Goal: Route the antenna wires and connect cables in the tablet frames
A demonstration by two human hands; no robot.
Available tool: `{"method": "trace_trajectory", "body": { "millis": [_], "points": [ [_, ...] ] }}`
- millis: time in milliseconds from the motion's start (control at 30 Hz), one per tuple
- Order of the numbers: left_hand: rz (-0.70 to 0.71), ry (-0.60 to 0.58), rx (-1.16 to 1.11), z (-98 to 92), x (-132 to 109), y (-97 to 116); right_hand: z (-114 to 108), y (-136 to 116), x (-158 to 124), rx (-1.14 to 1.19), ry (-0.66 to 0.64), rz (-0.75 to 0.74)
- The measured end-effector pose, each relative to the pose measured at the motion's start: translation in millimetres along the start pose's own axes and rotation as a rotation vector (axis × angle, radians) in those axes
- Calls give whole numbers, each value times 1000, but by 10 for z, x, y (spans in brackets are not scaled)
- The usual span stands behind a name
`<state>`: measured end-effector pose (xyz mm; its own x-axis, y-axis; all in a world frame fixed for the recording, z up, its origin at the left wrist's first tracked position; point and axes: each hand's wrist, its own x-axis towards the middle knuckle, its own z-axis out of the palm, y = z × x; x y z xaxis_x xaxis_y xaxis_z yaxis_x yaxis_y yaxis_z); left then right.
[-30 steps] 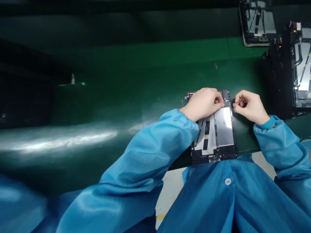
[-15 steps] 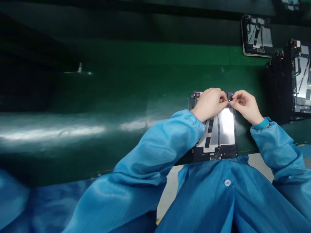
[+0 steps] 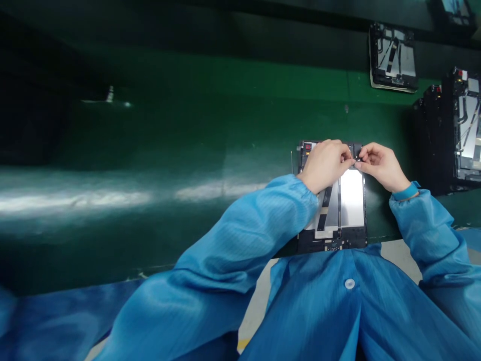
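An opened tablet-like device lies on the green work surface right in front of me, its silver plates, black flat cables and boards showing. My left hand reaches across its upper part, thumb and fingers pinched near the top right corner. From the right, my right hand meets it there, also with thumb and finger pinched. The two sets of fingertips almost touch over a small part at the device's top edge. Whatever they grip is too small to make out. The device's upper left is partly covered by my left hand.
Stacks of similar opened devices stand at the right on the green mat. Another small stack lies farther back. A thin pin-like tool sticks up beside the device's left edge. At lower left is blue cloth.
Both hands stay pinched at the same top right spot, with only slight finger shifts. The whole view has turned slightly.
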<state>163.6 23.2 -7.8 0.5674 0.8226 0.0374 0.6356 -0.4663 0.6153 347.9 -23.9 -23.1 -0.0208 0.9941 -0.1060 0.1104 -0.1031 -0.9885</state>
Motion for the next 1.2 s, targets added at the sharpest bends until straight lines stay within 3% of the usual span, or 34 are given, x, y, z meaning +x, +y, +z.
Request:
{"method": "trace_trajectory", "body": {
  "millis": [467,733,800,867,933,1000,1033,1100,1167,1200],
  "points": [
    [-25,-47,23,-28,3,50,-12,-31,-16,-16,3,36],
    [-6,-45,5,7,29,51,44,-27,-8,-176,32,-43],
    [18,3,-18,-63,-14,41,73,-16,6,-203,63,-47],
    [14,125,-30,-198,-121,-14,84,5,22,-139,111,-26],
    [-97,265,-17,-371,-292,-126,72,28,29,22,193,9],
    [-284,317,-3,-523,-496,-274,52,29,21,158,295,26],
    [-372,273,-21,-575,-597,-346,49,12,10,182,338,16],
    [-491,50,-142,-613,-772,-457,74,-62,-25,137,362,-41],
    [-537,-166,-327,-577,-891,-502,158,-185,-71,29,269,-115],
    [-544,-213,-412,-545,-929,-502,224,-254,-96,-32,180,-139]
  ]
}}
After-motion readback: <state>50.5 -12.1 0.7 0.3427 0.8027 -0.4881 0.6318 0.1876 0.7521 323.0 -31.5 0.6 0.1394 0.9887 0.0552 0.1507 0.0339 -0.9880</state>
